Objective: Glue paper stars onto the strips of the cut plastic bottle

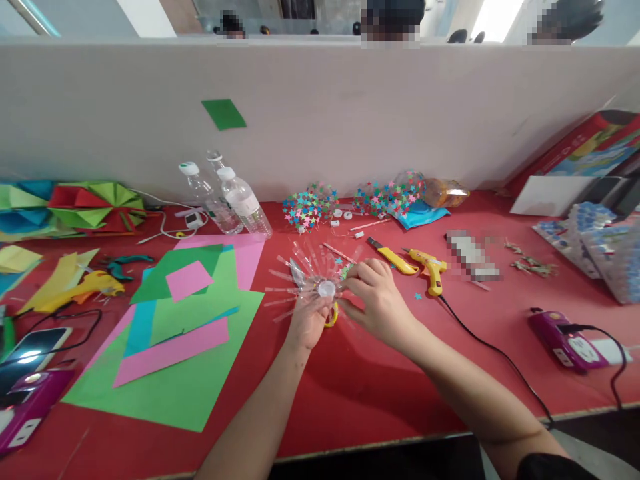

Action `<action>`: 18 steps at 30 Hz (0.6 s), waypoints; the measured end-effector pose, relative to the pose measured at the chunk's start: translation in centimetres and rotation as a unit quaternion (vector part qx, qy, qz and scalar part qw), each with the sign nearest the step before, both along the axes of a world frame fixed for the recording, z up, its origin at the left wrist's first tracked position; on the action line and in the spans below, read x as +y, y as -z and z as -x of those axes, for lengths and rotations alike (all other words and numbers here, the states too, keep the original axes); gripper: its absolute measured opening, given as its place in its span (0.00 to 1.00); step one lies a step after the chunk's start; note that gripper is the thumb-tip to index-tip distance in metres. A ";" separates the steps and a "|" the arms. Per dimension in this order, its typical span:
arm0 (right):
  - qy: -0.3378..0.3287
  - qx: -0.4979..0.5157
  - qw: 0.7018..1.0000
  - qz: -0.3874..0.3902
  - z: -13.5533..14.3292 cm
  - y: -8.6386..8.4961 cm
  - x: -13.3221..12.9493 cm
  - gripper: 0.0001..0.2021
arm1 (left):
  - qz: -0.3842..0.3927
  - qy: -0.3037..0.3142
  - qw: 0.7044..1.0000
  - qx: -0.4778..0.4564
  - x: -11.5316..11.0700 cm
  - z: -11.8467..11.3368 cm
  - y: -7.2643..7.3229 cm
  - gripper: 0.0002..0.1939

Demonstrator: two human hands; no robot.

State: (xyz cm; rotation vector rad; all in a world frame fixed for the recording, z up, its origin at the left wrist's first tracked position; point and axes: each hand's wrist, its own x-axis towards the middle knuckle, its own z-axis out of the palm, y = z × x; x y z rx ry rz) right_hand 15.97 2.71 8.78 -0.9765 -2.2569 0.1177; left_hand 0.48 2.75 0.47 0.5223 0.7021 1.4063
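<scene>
Over the middle of the red table, my left hand point(311, 323) is closed round the underside of a clear plastic piece point(327, 289), cut into many thin strips that fan out around a white round centre. From the right, my right hand point(377, 293) pinches at the strips beside that centre, thumb and fingers bent together. Yellow-handled scissors point(331, 315) lie beneath, partly hidden by the plastic and my left hand. Just to the right are a yellow cutter point(395, 259) and a yellow glue gun point(431, 267) with a black cord.
Coloured paper sheets point(175, 393) lie at left, beside another glue gun point(83, 290) and a phone point(37, 353). Behind stand plastic bottles point(243, 200) and star-covered balls point(303, 210). A purple power strip point(567, 341) is at right. People's heads show beyond the partition point(320, 113).
</scene>
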 end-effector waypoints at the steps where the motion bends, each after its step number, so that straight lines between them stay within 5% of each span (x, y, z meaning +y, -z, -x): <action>1: -0.001 -0.002 1.000 0.000 0.0 0.1 0.1 0.03 | 0.001 0.000 1.000 -0.003 0.0 0.0 -0.1 0.21; 18: -0.016 -0.032 0.999 0.021 -0.1 0.2 0.3 0.05 | 0.010 -0.007 1.000 0.011 0.0 0.2 -0.3 0.21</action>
